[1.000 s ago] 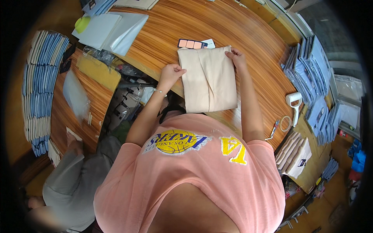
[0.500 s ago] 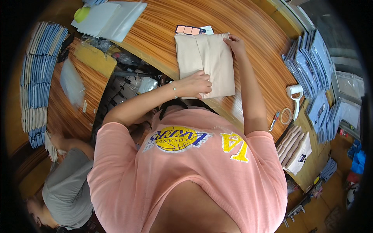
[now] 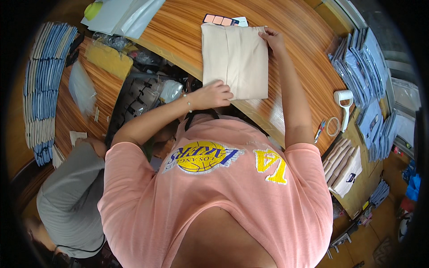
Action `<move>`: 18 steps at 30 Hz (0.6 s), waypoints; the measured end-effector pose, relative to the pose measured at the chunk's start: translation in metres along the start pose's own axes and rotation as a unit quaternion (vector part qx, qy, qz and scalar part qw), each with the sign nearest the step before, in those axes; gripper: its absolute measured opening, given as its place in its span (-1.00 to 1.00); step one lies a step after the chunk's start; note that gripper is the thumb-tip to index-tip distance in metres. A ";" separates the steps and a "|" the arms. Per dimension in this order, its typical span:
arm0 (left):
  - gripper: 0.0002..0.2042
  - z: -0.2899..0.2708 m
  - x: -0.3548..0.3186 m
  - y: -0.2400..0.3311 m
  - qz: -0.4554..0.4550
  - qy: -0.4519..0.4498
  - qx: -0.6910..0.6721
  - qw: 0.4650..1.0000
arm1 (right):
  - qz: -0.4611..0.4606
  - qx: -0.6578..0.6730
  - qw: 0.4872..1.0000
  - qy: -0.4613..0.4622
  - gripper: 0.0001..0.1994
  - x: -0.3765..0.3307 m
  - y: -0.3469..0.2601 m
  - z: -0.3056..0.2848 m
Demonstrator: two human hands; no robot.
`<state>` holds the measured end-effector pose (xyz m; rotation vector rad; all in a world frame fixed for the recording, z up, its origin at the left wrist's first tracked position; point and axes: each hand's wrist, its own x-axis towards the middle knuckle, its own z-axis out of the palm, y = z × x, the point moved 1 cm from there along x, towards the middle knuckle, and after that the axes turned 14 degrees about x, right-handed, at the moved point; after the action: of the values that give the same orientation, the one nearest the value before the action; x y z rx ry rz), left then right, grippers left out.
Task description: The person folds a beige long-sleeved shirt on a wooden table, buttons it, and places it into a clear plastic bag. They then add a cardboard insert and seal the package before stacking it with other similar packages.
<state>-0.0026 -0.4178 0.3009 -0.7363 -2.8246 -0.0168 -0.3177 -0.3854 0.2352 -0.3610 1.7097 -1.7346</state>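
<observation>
Lying flat on the wooden table [image 3: 295, 58], the folded beige garment [image 3: 234, 60] occupies the centre of the head view, with its near edge close to the table's front edge. The left hand [image 3: 215, 94] rests on the garment's near left corner, fingers curled loosely and pressing the fabric down; whether they pinch a fold cannot be determined. The right hand [image 3: 272, 39] sits at the far right corner, fingertips extended and pressed on the edge of the fabric, not clenched.

Just beyond the garment's far edge, touching or partly under it, lies a small card with pink swatches [image 3: 219, 19]. Clear plastic bags [image 3: 120, 13] lie stacked at the far left of the table; no contents are distinguishable in them.

To the right, a tape dispenser [image 3: 344, 100] and a roll of clear tape [image 3: 332, 126] lie near each other. Beyond these, bagged blue garments [image 3: 362, 58] stand in overlapping rows. Bagged beige garments [image 3: 343, 164] sit stacked at the near right on a cardboard surface.

At the far left, a tall stack of blue and beige folded garments [image 3: 40, 85] stands on edge. A person in a grey top [image 3: 71, 201] is at lower left.
</observation>
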 end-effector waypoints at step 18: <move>-0.72 -0.012 -0.019 -0.041 -0.226 0.108 0.001 0.968 | -0.040 -0.113 0.993 0.007 -0.69 -0.012 -0.015 0.004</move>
<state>-0.0033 -0.4633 0.3099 -0.0700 -2.7131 -0.1581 -0.3102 -0.3820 0.2533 -0.5248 1.9310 -1.6045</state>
